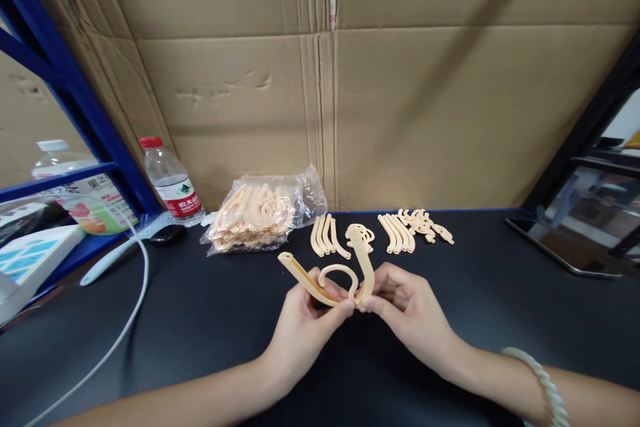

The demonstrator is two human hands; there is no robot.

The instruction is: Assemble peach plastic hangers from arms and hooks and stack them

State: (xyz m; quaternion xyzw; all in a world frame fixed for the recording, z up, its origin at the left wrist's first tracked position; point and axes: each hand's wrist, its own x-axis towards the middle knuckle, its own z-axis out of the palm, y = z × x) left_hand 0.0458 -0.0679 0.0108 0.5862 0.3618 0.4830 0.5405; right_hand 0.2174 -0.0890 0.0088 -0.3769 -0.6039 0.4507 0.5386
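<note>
Both hands meet over the black table (200, 320) and pinch a cream plastic assembly of curved pieces (340, 273). My left hand (305, 323) grips the long curved arm that points up to the left. My right hand (407, 307) holds the upright curved piece at its base. A small loop sits between the two arms. Behind the hands lie loose curved cream pieces (327, 237), a small looped part (363, 235), and another group of curved pieces (415, 227).
A clear bag of the same cream parts (257, 213) lies at the back. A water bottle (170, 180) stands left beside a blue shelf frame (75, 100). A white cable (135, 300) crosses the table's left. Cardboard (400, 93) walls the back. A tablet (565, 243) lies right.
</note>
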